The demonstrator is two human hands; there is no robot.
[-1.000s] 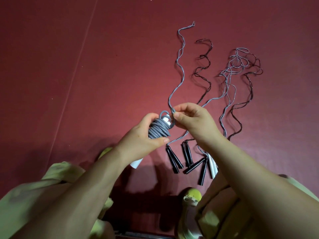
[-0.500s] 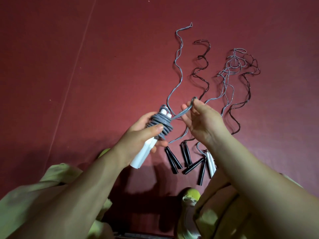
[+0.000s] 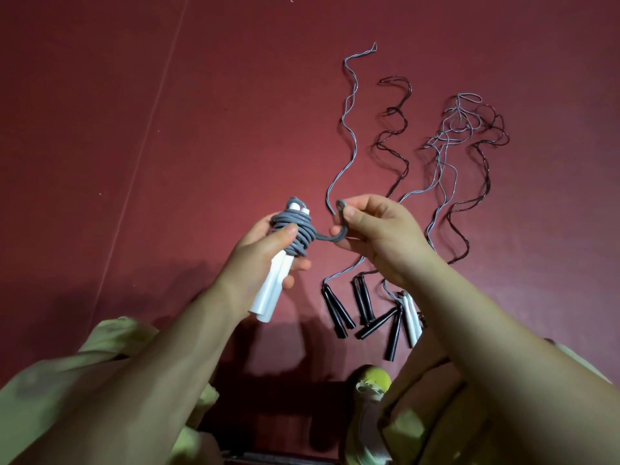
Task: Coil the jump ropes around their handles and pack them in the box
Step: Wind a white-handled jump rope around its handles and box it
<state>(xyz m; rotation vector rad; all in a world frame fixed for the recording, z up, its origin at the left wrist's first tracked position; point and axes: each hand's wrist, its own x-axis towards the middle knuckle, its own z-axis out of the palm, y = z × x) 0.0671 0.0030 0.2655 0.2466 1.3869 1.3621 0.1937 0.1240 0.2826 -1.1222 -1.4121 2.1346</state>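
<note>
My left hand point(image 3: 268, 253) grips two white handles point(image 3: 268, 297) held together, with grey rope point(image 3: 293, 234) coiled around their top ends. A short free end of that rope point(image 3: 337, 236) runs right to my right hand point(image 3: 379, 236), which pinches its looped tip between thumb and fingers. Both hands hover above the dark red floor point(image 3: 167, 129). No box is visible.
Several uncoiled jump ropes lie stretched on the floor: a grey one point(image 3: 349, 129), a black one point(image 3: 396, 135), and tangled grey and black ones point(image 3: 466, 129). Their black handles point(image 3: 339, 310) and white handles point(image 3: 411, 317) lie below my right wrist. My knees in yellow-green cloth point(image 3: 100, 364) frame the bottom.
The right hand swung the rope's end out to the right, away from the coil. The left hand tilted the handles, so more of the white shafts shows.
</note>
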